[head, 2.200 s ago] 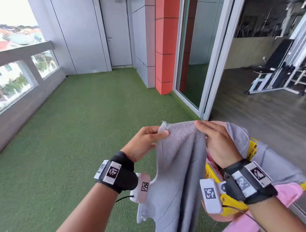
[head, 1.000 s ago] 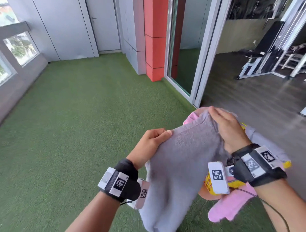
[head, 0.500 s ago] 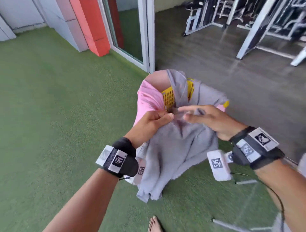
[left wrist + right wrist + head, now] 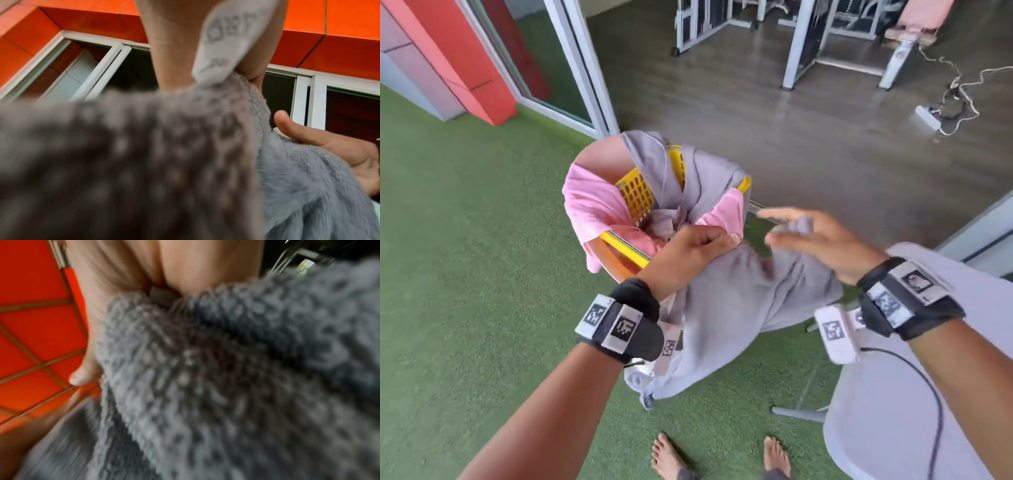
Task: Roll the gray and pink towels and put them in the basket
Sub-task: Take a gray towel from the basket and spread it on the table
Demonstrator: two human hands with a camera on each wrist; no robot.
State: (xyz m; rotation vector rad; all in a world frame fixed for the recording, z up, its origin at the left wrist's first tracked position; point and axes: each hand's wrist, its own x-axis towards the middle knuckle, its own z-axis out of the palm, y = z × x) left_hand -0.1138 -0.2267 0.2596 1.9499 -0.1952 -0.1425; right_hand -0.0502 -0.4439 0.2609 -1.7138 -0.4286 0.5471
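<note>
A gray towel (image 4: pixel 739 308) hangs in front of me over the green turf. My left hand (image 4: pixel 722 240) grips its top edge in a fist. To the right, my blurred right hand (image 4: pixel 791 226) pinches another part of that edge. In the left wrist view the gray towel (image 4: pixel 144 162) fills the picture, with a white label (image 4: pixel 226 40) at my fingers. The right wrist view shows the gray towel (image 4: pixel 226 369) bunched against my palm. Just beyond my hands stands the yellow basket (image 4: pixel 637 195), with a pink towel (image 4: pixel 592 205) and a second gray towel (image 4: pixel 702 174) draped over its rim.
A white table (image 4: pixel 893 428) stands at the lower right, under my right forearm. My bare feet (image 4: pixel 664 455) are on the turf below the towel. Beyond the basket, a sliding door frame (image 4: pixel 582 68) opens onto a dark floor with gym equipment (image 4: pixel 808 41) and a power strip (image 4: pixel 928 116).
My view has tipped down toward the basket. The right hand has moved right, away from the left, drawing the towel's top edge apart. The left hand keeps its grip.
</note>
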